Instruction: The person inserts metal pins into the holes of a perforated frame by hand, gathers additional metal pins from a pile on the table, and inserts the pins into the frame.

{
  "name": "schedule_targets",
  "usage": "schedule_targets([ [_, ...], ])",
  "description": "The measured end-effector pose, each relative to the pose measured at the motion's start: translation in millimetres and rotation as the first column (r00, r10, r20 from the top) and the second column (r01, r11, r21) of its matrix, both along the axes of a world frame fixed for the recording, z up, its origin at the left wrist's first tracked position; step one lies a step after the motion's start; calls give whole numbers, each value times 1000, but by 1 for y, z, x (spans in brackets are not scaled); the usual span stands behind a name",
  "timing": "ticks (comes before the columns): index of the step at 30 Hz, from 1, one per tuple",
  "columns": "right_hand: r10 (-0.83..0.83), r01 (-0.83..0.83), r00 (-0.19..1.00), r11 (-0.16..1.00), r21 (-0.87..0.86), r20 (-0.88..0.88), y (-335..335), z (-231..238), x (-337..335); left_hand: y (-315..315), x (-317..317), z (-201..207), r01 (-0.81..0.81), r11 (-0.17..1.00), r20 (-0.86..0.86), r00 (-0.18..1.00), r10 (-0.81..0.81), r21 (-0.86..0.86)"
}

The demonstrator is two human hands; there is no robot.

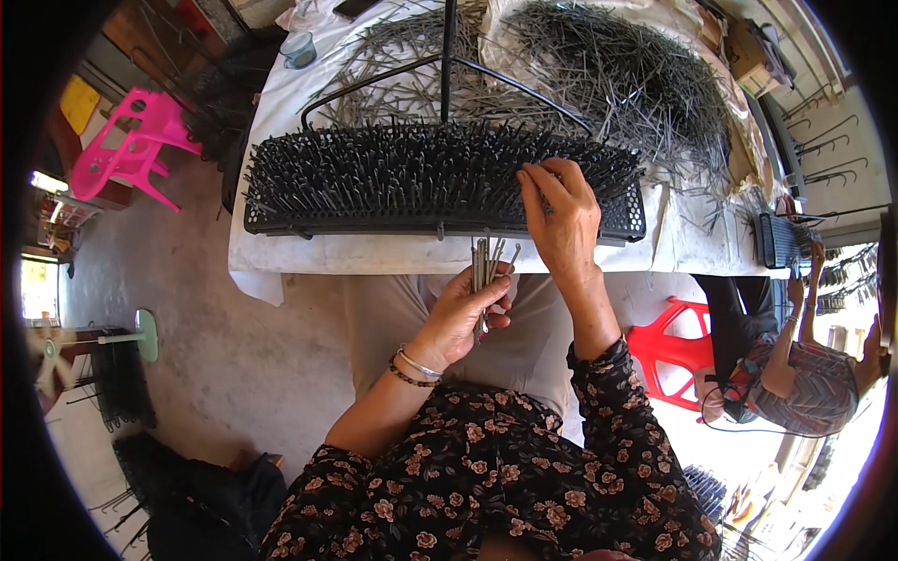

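A bundle of thin grey metal pins [483, 265] stands upright in my left hand [465, 316], its fingers wrapped round them just in front of the table's near edge. My right hand [565, 208] reaches over the right part of a black perforated rack [337, 225], thumb and fingertips pinched together among the pins there. Whatever sits between those fingertips is too small to make out. Many dark pins [393, 168] stick up close together from the rack's holes. At the rack's right end some holes show bare.
Loose grey pins lie in a big heap [627, 75] on the white-covered table [281, 187], behind the rack's black hanger frame [447, 75]. A glass cup [299, 50] stands at the back left. Pink [131, 140] and red [669, 351] plastic chairs flank the table. At right, another person [795, 374] works at a second rack.
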State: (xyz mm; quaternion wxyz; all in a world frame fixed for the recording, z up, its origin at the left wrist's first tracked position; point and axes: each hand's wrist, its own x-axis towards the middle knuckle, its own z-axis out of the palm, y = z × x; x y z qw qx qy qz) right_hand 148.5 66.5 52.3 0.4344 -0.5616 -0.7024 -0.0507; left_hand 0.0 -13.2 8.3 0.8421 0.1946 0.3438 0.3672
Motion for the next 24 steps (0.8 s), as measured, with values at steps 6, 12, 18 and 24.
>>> schedule_targets([
  [6,75,-105,988,968,-227,-135,1,11,5,0,0,0,12,1000,-12,1000,-13,-9],
  [12,107,-150,975,964,-220,-195,-8,12,1,2,-1,-4,-29,996,31,999,32,-82],
  [18,6,-115,936,950,-291,-352,-7,12,-1,2,0,-2,-30,997,-2,1000,30,-73],
  [24,4,-73,952,975,-212,-307,-10,2,-6,1,0,-3,-49,997,1,999,50,-57],
])
